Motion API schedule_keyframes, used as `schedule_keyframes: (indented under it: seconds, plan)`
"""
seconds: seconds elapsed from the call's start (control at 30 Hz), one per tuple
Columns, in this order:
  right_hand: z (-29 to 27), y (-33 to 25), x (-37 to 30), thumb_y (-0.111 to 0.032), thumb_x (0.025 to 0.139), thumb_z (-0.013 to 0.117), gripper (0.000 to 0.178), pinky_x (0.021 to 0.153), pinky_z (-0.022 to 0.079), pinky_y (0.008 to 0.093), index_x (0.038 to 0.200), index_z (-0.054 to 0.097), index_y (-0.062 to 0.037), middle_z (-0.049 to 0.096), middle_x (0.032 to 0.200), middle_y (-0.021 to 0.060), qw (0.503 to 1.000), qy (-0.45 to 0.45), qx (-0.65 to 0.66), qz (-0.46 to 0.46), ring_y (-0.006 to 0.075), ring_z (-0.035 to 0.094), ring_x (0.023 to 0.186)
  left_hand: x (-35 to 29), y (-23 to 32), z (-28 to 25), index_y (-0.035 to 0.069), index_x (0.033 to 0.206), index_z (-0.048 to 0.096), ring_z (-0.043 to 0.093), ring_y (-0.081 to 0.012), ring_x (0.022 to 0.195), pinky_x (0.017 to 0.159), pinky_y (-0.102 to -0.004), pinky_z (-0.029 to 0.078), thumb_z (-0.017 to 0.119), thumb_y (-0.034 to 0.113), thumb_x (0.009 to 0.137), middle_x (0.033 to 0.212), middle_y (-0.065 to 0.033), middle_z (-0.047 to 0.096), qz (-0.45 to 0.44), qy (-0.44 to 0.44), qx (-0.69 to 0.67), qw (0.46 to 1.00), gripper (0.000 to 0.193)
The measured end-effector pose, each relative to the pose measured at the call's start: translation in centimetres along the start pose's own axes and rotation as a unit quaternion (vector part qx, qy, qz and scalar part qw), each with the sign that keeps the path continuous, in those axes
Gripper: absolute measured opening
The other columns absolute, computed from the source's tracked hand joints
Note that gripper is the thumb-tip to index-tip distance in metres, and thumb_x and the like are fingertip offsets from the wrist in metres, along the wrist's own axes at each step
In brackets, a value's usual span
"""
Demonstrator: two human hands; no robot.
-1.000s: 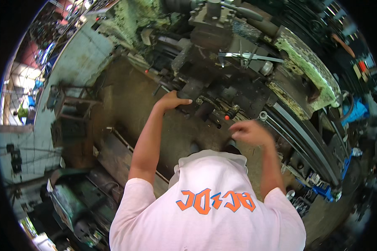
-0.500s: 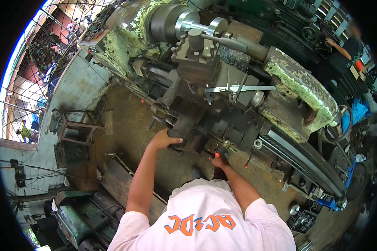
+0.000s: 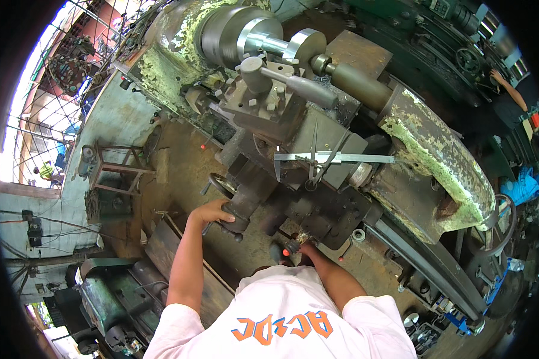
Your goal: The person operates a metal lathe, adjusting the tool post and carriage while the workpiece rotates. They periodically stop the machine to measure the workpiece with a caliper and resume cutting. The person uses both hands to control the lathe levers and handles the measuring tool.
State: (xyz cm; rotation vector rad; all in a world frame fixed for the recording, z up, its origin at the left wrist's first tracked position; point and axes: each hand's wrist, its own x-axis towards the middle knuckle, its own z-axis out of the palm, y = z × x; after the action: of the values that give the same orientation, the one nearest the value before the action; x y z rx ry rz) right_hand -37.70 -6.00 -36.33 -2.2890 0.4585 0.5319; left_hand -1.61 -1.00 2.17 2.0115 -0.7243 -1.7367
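My left hand (image 3: 213, 212) is closed over a dark crank hub (image 3: 238, 218) on the front of the lathe carriage, thumb along its top. Beside it is a small handwheel (image 3: 223, 184). My right hand (image 3: 306, 248) reaches low under the carriage's front, next to a lever knob with a red tip (image 3: 286, 252); its fingers are mostly hidden. Farther back, the chuck (image 3: 212, 37) holds a shiny stepped metal workpiece (image 3: 270, 43), its far end against the tailstock centre (image 3: 321, 63). The tool post (image 3: 263, 102), with a long clamping handle (image 3: 305, 90), stands in front of it.
A caliper (image 3: 353, 158) and a pair of dividers (image 3: 314, 167) lie on the carriage. The tailstock (image 3: 443, 143) stands right. A metal stand (image 3: 117, 167) and a green machine (image 3: 105, 305) are at left. Another person's arm (image 3: 509, 90) shows far right.
The view has shifted, so the lathe sits differently in it. Both hands appear lower and farther left, the left one still at the carriage front and the right one by the red-tipped lever.
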Motion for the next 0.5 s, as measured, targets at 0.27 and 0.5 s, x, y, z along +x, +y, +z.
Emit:
schedule_keyframes:
  seconds: [0.27, 0.5]
  plan:
    - [-6.0, -2.7, -2.9, -0.048, 0.086, 0.063, 0.042, 0.091, 0.053, 0.0472, 0.105, 0.071, -0.0115, 0.071, 0.106, 0.0112, 0.997, 0.002, 0.073, 0.009, 0.0301, 0.067, 0.103, -0.1, 0.3, 0.3, -0.005, 0.143, 0.048, 0.055, -0.027, 0.126, 0.109, -0.0372, 0.041, 0.089, 0.019, 0.067, 0.136, -0.0157, 0.061, -0.007, -0.001, -0.016, 1.0, 0.09]
    - [-10.3, -4.8, -5.2, -0.042, 0.087, 0.063, 0.042, 0.091, 0.053, 0.0495, 0.114, 0.07, -0.0105, 0.07, 0.114, 0.0133, 0.992, -0.023, 0.116, 0.051, 0.0309, 0.066, 0.11, -1.1, 1.5, 1.3, -0.006, 0.143, 0.048, 0.057, -0.0277, 0.125, 0.108, -0.037, 0.041, 0.091, 0.023, 0.064, 0.133, -0.0174, 0.063, -0.015, 0.052, 0.039, 0.998, 0.094]
